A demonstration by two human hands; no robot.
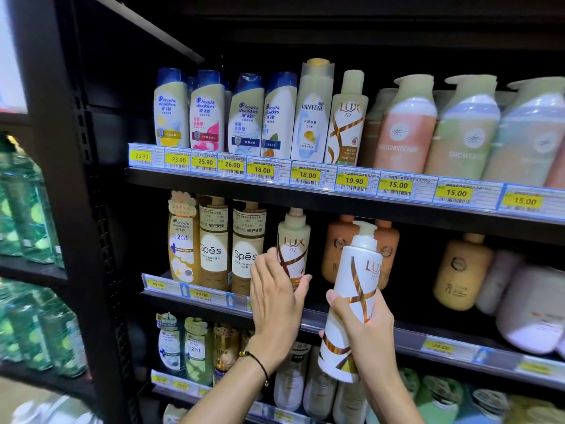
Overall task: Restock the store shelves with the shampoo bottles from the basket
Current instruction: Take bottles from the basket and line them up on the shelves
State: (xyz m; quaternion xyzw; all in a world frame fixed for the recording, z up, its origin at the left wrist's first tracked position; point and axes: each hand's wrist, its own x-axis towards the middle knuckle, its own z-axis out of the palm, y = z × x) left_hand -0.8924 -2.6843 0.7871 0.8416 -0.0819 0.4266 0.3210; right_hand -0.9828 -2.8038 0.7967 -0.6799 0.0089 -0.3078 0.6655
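My right hand grips a white LUX pump bottle with gold ribbon print, held upright in front of the middle shelf. My left hand wraps around the lower part of a second LUX pump bottle, which stands on the middle shelf next to two Spes bottles. A gap on the shelf lies between that bottle and the orange bottles behind the one I hold. The basket is out of view.
The top shelf carries Head & Shoulders, Pantene, LUX and large pump bottles above yellow price tags. A lower shelf holds more bottles. A black upright post borders the left, with green bottles beyond it.
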